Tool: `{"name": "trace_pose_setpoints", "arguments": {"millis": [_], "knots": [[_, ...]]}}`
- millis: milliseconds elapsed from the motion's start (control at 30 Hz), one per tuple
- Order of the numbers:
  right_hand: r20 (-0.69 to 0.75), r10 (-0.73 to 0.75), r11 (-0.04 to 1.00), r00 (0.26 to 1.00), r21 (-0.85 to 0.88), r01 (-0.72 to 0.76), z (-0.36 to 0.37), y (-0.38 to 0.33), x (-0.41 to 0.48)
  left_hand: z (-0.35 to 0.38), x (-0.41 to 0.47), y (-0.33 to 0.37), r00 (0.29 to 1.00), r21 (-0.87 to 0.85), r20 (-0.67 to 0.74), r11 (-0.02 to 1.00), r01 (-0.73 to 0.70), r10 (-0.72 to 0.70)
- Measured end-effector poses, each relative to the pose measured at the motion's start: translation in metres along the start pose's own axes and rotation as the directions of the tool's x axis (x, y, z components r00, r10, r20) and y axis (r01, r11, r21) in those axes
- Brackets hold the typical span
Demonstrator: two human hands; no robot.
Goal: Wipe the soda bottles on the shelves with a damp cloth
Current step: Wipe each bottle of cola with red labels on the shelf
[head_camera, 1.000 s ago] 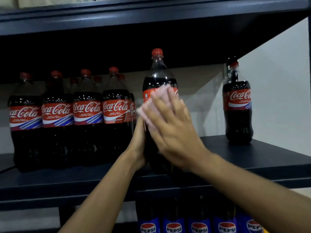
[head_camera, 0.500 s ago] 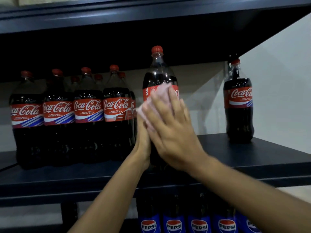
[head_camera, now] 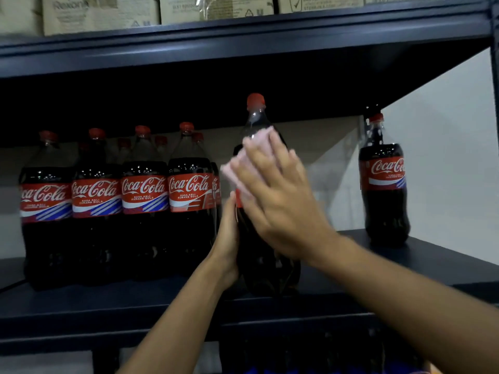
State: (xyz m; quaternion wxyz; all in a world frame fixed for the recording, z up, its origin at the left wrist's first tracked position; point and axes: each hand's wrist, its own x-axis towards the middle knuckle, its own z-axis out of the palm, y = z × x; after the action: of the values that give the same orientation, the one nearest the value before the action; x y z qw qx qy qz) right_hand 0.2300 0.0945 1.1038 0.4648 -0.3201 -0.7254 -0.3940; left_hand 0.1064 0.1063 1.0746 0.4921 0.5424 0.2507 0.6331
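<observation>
A tall cola bottle (head_camera: 256,122) with a red cap stands near the front of the dark shelf (head_camera: 108,300). My left hand (head_camera: 226,238) grips its lower body from the left side. My right hand (head_camera: 278,195) lies with straight fingers over a pink cloth (head_camera: 248,160), pressing it flat against the bottle's shoulder and label. The cloth shows only above and left of my fingers. The bottle's label is mostly hidden behind the hand.
A row of several cola bottles (head_camera: 145,211) stands to the left, with more behind them. One single cola bottle (head_camera: 384,190) stands at the right by the white wall. Cardboard boxes (head_camera: 102,12) sit on the shelf above.
My right hand and the cloth have slid upward on the bottle, from the label toward the shoulder. The view has tilted up, so the lower shelf's bottles have dropped out of sight.
</observation>
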Motion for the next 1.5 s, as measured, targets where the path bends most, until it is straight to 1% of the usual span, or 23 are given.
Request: {"name": "trace_pose_setpoints", "arguments": {"millis": [33,67,200,300,400,467,533,567,633,700,767,800,867,967,1033,1067,1100,1167,1233,1267,1333,1400,1500], "knots": [[-0.004,0.026,0.999,1.000,0.023,-0.026,-0.002,0.008,0.018,0.003,0.003,-0.005,0.999,-0.047,0.026,0.999,0.027,-0.026],[-0.007,0.054,0.998,0.999,0.043,-0.053,-0.004,0.016,0.036,0.003,0.004,-0.006,0.999,-0.035,0.026,0.999,0.040,-0.039],[0.001,0.093,0.991,0.996,0.093,-0.093,-0.004,0.028,0.063,0.006,0.001,-0.009,0.995,-0.050,0.053,0.995,-0.085,0.087],[-0.067,0.035,0.999,0.997,0.018,-0.034,0.002,0.010,0.035,0.014,-0.005,-0.017,0.979,-0.084,0.047,0.978,-0.193,0.197],[-0.026,0.021,0.999,0.999,-0.046,-0.022,0.016,-0.014,-0.018,0.009,-0.006,-0.025,0.956,-0.023,0.087,0.960,-0.280,0.281],[-0.035,-0.011,1.000,0.999,0.017,0.012,0.018,-0.022,-0.047,0.009,-0.010,-0.024,0.967,-0.049,0.109,0.972,-0.228,0.232],[-0.037,-0.011,0.999,0.999,0.049,0.013,0.013,-0.024,-0.057,0.007,-0.009,-0.026,0.961,-0.013,0.143,0.971,-0.239,0.238],[-0.026,0.004,0.998,1.000,0.065,-0.003,0.008,-0.019,-0.052,0.010,-0.011,-0.024,0.957,-0.015,0.164,0.971,-0.240,0.239],[-0.007,0.086,0.987,0.996,0.138,-0.084,-0.006,-0.007,-0.027,0.020,-0.015,-0.019,0.969,-0.071,0.187,0.986,-0.152,0.163],[0.034,0.234,0.913,0.972,0.334,-0.232,-0.014,0.011,0.006,0.032,-0.017,-0.018,0.974,-0.149,0.200,0.986,-0.079,0.108],[0.091,0.402,0.755,0.911,0.529,-0.386,-0.022,0.027,0.032,0.044,-0.016,-0.016,0.976,-0.193,0.191,0.979,-0.065,0.103],[0.134,0.465,0.677,0.875,0.583,-0.449,-0.024,0.037,0.036,0.052,-0.015,-0.017,0.979,-0.218,0.183,0.975,-0.052,0.093],[0.233,0.509,0.577,0.828,0.622,-0.529,-0.024,0.042,0.032,0.062,-0.012,-0.014,0.983,-0.281,0.157,0.959,-0.043,0.091],[0.328,0.458,0.545,0.826,0.631,-0.553,-0.041,0.047,0.004,0.079,-0.003,-0.010,0.994,-0.353,0.072,0.934,-0.048,0.079],[0.368,0.435,0.578,0.822,0.585,-0.568,-0.054,0.051,-0.022,0.090,0.002,-0.006,0.997,-0.381,0.057,0.924,-0.025,0.051],[0.350,0.443,0.606,0.825,0.561,-0.563,-0.058,0.050,-0.035,0.094,0.006,-0.004,0.999,-0.400,0.052,0.916,0.014,0.008],[0.282,0.450,0.660,0.848,0.535,-0.528,-0.061,0.044,-0.047,0.097,0.007,-0.003,0.998,-0.421,0.053,0.905,0.061,-0.043],[0.044,0.387,0.834,0.921,0.410,-0.370,-0.061,0.035,-0.065,0.104,0.007,-0.003,0.989,-0.470,0.096,0.871,0.146,-0.114],[-0.201,0.255,0.951,0.946,0.228,-0.208,-0.054,0.039,-0.074,0.112,0.005,-0.010,0.976,-0.461,0.160,0.863,0.207,-0.148],[-0.310,0.209,0.972,0.928,0.167,-0.163,-0.050,0.045,-0.074,0.115,0.006,-0.013,0.971,-0.451,0.176,0.863,0.226,-0.162],[-0.444,0.170,0.984,0.880,0.130,-0.124,-0.052,0.057,-0.068,0.120,0.006,-0.018,0.971,-0.429,0.182,0.876,0.221,-0.156],[-0.493,0.217,0.971,0.842,0.201,-0.133,-0.059,0.063,-0.052,0.123,0.008,-0.016,0.971,-0.424,0.183,0.879,0.219,-0.154],[-0.511,0.343,0.931,0.788,0.293,-0.215,-0.065,0.058,-0.042,0.124,0.011,-0.016,0.967,-0.420,0.144,0.872,0.251,-0.209]]}}
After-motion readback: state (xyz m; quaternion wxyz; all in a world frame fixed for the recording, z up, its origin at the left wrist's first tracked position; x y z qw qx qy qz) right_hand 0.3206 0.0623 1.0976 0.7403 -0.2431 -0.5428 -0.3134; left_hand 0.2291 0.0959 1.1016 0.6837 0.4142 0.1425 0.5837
